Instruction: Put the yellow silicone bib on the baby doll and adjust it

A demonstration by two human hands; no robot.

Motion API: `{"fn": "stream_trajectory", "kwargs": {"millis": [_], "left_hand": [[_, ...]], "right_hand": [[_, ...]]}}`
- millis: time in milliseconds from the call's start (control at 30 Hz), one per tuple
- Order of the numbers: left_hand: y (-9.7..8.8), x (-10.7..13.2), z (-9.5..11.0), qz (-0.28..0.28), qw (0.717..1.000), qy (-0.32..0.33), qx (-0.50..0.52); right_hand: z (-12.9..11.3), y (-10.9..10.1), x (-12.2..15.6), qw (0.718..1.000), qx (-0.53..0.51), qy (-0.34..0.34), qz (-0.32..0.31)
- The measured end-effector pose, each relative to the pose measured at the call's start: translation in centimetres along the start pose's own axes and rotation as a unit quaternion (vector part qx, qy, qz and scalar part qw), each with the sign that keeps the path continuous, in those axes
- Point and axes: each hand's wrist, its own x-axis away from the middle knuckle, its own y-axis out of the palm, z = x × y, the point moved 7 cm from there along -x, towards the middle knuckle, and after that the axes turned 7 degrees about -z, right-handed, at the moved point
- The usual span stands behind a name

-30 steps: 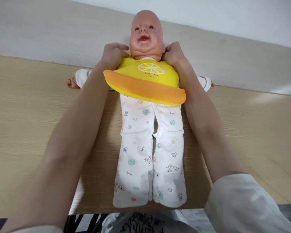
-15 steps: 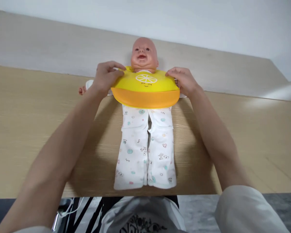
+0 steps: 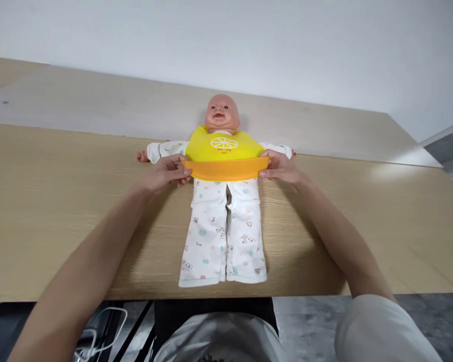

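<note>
A baby doll [image 3: 222,111] lies on its back on a light wooden table [image 3: 60,211], arms spread, dressed in white printed pyjamas [image 3: 222,236]. A yellow silicone bib [image 3: 224,148] with an orange catch pocket lies on its chest. My left hand [image 3: 167,172] pinches the left end of the orange pocket rim. My right hand [image 3: 282,168] holds the right end of the same rim. Both forearms stretch out over the table on either side of the doll's legs.
The table's front edge runs just under the doll's feet, with dark floor and a white cable [image 3: 98,327] below at the left. A raised wooden ledge [image 3: 98,108] and a white wall stand behind the doll.
Both hands have slid from the doll's neck down the sides of the bib to its lower orange rim. The head camera has pulled back, so the doll looks smaller and farther away.
</note>
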Motion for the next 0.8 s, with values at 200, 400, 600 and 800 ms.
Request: {"fn": "stream_trajectory", "kwargs": {"millis": [200,400,600,800], "left_hand": [[-0.4,-0.3,0.2,-0.011,0.999,0.041,-0.017],[0.1,-0.1,1.2,-0.003,0.999,0.020,-0.046],[1.1,0.8,2.2,0.009,0.983,-0.072,-0.166],[0.7,1.0,2.8,0.026,0.956,-0.104,-0.273]], "right_hand": [[0.3,-0.5,-0.1,1.000,-0.022,-0.021,-0.001],[-0.4,0.1,-0.4,0.997,-0.055,-0.056,0.017],[0.2,0.6,-0.8,0.997,-0.062,-0.046,0.002],[-0.9,0.2,-0.7,0.996,0.058,-0.068,0.022]]}}
